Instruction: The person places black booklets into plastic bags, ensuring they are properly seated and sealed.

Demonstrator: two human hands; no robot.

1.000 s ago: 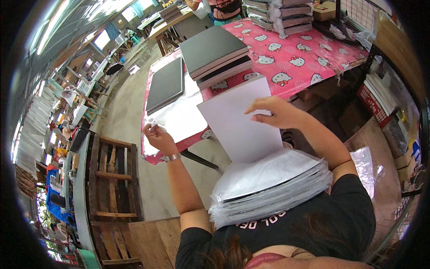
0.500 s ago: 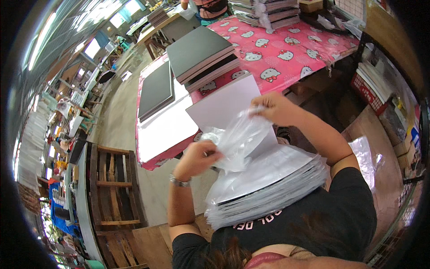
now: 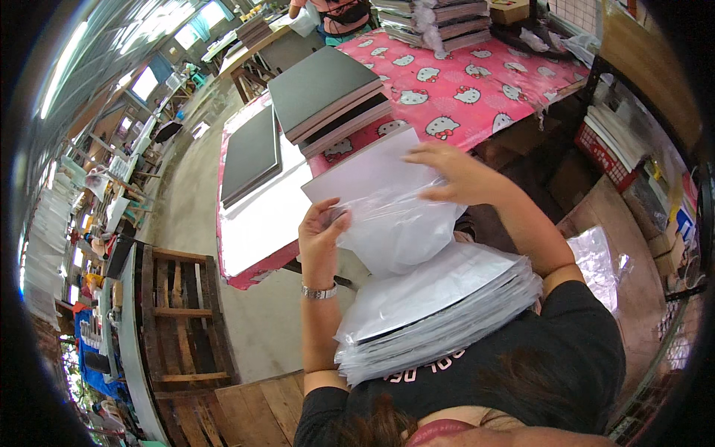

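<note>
A white board stands tilted at the table's near edge, its lower part covered by a clear plastic bag. My left hand pinches the left edge of the bag, beside the board. At the right side of the board my right hand is open, thumb and fingers spread close over the board and bag; whether it touches them I cannot tell. Below both hands, a thick stack of flat pieces in clear plastic sleeves rests against my body, white face on top.
Black-covered boards are piled on a pink patterned table. More black boards lie at the left on white sheets. Wrapped stacks stand at the back. A wooden pallet is at left, a red basket at right. Another person stands beyond the table.
The bag, bunched between both hands before, now spreads over the board's lower part. My right hand has released its pinch and opened; my left hand has moved up along the bag's edge.
</note>
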